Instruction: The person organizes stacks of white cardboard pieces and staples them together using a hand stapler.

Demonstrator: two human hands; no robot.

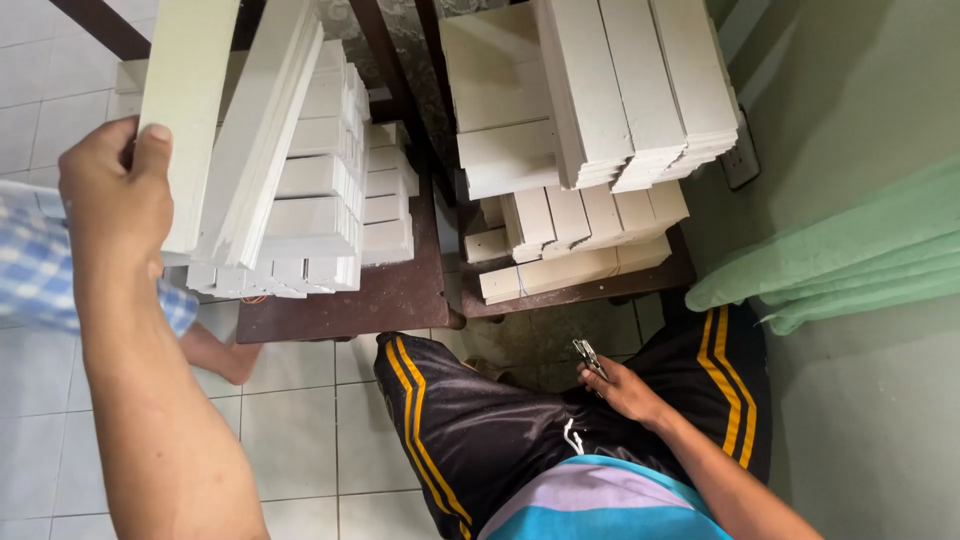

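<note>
Nearest the camera: person seated, black shorts w/ orange-yellow side stripes [440,420], teal and lilac shirt hem at the bottom edge. Right hand [622,388] rests on the right thigh, fingers curled shut round a small metal clip-like tool [588,356] whose tip pokes out above the knuckles; exact kind too small to tell.

Left hand [112,195] is raised at frame left, thumb on top, clamped on the near end of a bundle of long flat white strips [232,130]. The bundle slants up & away from the hand, held in the air over the left bench.

Beside the left forearm, a second person's blue-and-white checked sleeve [35,270] & bare forearm, low by the white tiled floor [290,440].

Further out: two dark brown wooden benches [390,295] side by side, just past the knees. Left one carries stacked white rectangular blocks [340,190] in rows. Right one carries more stacks of white strips [620,90], upper layer laid crosswise over shorter pieces below.

Far right: folded pale green cloth [850,255] against a green wall.
</note>
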